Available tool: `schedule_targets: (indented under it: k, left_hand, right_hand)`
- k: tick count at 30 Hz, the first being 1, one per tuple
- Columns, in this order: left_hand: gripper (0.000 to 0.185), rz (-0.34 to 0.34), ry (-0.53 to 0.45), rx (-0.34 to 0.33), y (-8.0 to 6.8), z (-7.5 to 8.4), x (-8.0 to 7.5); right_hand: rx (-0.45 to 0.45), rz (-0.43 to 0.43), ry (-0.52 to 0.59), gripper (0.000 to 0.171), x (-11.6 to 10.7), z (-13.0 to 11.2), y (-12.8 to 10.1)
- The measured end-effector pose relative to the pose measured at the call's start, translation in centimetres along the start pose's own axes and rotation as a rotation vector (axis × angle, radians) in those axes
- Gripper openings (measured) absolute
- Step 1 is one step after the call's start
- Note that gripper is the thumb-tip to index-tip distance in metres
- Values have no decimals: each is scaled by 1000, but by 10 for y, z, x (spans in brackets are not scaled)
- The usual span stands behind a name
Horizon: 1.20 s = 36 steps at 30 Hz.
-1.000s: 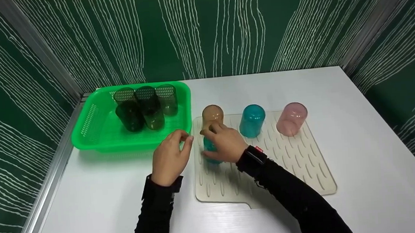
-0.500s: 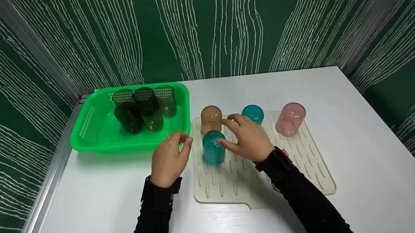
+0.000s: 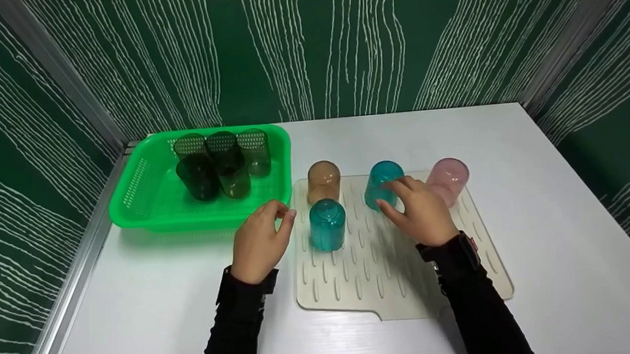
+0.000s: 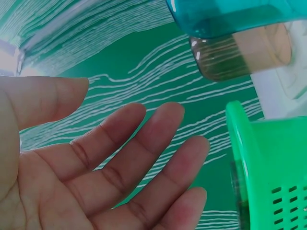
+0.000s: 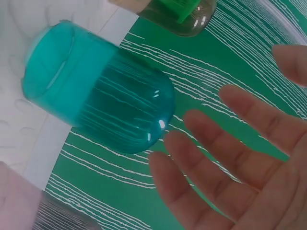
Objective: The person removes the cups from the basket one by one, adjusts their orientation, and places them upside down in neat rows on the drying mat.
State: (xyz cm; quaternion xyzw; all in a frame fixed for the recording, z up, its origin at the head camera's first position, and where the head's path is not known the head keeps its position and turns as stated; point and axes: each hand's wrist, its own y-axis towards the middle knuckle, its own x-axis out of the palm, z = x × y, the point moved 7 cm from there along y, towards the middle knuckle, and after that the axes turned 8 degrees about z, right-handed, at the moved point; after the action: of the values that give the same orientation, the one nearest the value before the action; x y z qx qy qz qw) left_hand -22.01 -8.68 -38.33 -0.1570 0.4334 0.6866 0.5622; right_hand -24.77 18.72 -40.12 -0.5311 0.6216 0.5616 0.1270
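My right hand (image 3: 425, 214) is held over the mat with its fingers spread and nothing in its grasp. Its fingertips hang in front of the back teal cup (image 3: 382, 181); in the right wrist view a gap shows between most of the fingers and this cup (image 5: 100, 88). The pink cup (image 3: 450, 175) is partly behind the hand. Left of these, an amber cup (image 3: 323, 179) stands behind a second teal cup (image 3: 328, 225). All these cups are upside down on a beige ribbed drying mat (image 3: 349, 290). My left hand (image 3: 259, 243) hovers near the basket, fingers loosely bent, holding nothing.
A green perforated basket (image 3: 142, 215) stands at the back left of the white table (image 3: 136, 297), with several dark smoky cups (image 3: 197, 176) inside, mouths up. Green walls with white wavy lines (image 3: 318, 51) enclose the table at the back and sides.
My right hand has left the front teal cup, which stays in place before the amber one, and has moved right to the back teal cup. The left hand has hardly moved.
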Motion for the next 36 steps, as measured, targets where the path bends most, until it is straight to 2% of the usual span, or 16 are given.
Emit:
schedule_targets:
  k: [12,16,21,25,29,33,36]
  left_hand:
    - [24,-9,-6,28,-2,3,5]
    - [24,24,2,64,1,2,4]
    - [23,107,63,173,15,5,-8]
    - [25,128,148,216,36,8,-23]
    - [32,56,255,180,64,1,-32]
    - [40,-89,348,82,89,-20,-38]
    - [45,-169,386,20,103,-37,-39]
  right_hand:
    - [64,-84,-15,37,10,9,-11]
    - [104,-130,-2,37,9,14,-12]
    - [160,-160,9,39,3,23,-14]
    - [195,-144,2,40,-3,30,-14]
    - [217,-147,-1,39,-5,35,-15]
    - [224,-156,4,40,-3,36,-15]
    - [217,-154,13,40,-4,35,-16]
